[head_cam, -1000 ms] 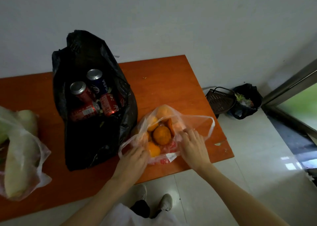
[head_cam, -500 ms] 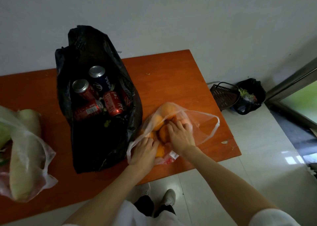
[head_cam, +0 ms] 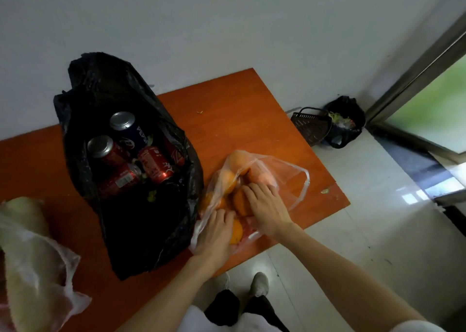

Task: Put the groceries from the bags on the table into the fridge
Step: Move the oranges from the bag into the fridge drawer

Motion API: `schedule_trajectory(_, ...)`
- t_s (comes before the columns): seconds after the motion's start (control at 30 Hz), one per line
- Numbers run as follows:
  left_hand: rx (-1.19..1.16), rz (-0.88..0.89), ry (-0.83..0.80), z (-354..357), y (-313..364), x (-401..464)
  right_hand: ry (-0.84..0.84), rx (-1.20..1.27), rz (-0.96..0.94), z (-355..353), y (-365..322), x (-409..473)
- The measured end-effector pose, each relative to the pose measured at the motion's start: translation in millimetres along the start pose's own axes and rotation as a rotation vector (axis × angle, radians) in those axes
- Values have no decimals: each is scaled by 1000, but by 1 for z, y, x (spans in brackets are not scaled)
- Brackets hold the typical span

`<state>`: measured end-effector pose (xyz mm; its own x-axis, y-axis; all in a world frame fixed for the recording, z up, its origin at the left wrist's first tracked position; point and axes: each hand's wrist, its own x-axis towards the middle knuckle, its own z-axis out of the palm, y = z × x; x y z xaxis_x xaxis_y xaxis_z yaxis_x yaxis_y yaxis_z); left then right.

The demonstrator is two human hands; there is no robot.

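Both hands are in the clear bag of oranges, at the near right corner of the orange table.

Right hand: fingers spread and curved down over a dark orange in the middle of the bag; fingertips lie on its top and far side, palm toward the person. Looks like a loose cupping grip, but can't tell if the fruit is actually clamped, as the hand hides the contact.

Left hand: at the bag's near edge, fingers bent, pressing down on plastic w/ a brighter orange just right of the knuckles, touching them. Whether it pinches the plastic or only rests on it isn't clear.

More oranges sit further back in the bag, beyond the fingertips; one pale one at the far end. A bag handle loops out to the right, lying loose on the table.

Black bag just left of the clear one, touching it, mouth open: red cans and a blue can inside. A third bag w/ pale veg sits at the far left edge, well apart.
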<state>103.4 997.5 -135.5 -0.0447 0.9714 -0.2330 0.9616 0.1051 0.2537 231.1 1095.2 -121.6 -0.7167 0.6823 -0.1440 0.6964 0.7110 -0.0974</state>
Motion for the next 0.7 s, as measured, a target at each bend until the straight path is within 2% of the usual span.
schedule_trajectory(0.1,-259,-67,132,-5,-3,-2,149,275,122,-16,-6,-18)
schedule_trajectory(0.2,-476,-125,92,-25,-4,2,229,570,312,-31,-7,-36)
schedule_trajectory(0.37,-808,-162,184,-55,12,5,410,785,543,-41,-1,-72)
schedule_trajectory(0.43,-854,-152,235,-65,27,3,450,819,591,-44,3,-94)
schedule_trajectory(0.53,-897,-62,189,-74,65,-4,504,852,648,-48,12,-138)
schedule_trajectory(0.63,-835,158,194,-70,121,-21,571,809,727,-50,26,-197)
schedule_trajectory(0.7,-793,242,156,-62,164,-41,619,755,798,-50,36,-248)
